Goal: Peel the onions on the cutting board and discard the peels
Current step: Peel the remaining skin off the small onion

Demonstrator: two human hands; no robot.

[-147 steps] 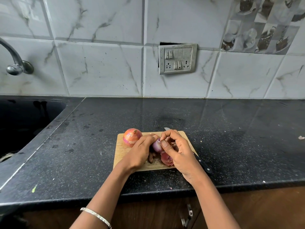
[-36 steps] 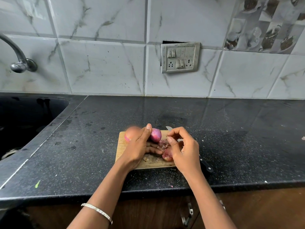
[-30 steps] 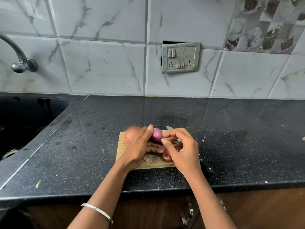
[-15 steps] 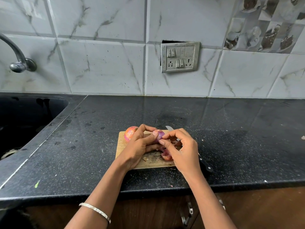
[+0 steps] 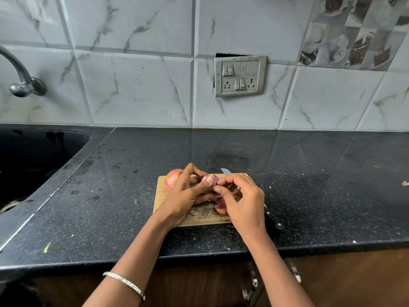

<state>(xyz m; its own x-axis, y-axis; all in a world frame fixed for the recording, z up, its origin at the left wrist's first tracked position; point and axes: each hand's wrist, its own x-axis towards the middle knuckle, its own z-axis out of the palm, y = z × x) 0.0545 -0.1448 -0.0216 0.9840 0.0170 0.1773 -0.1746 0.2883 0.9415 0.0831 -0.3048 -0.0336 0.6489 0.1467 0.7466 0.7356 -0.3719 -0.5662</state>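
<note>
Sink [image 5: 33, 156] at the desk's far left corner, tap [image 5: 21, 78] curving over it from the tiled wall. Moving right along the black desk [image 5: 309, 196], a wooden cutting board [image 5: 161, 193] sits near the front edge. On its back left corner rests an unpeeled onion [image 5: 172, 177], skin on. The left hand [image 5: 184, 197], bangle [image 5: 124, 284] on its wrist, curls its fingers and thumb round a small purple onion [image 5: 210, 180] held just above the board. The right hand [image 5: 243, 200] meets it, thumb and forefinger pinching at the onion's right side. Loose peels [image 5: 220, 209] lie on the board beneath the hands. A knife [image 5: 273, 221] runs along the board's right edge, black handle toward the front, tip [image 5: 225, 171] poking past the back. Switch plate [image 5: 240, 76] on the wall behind.
</note>
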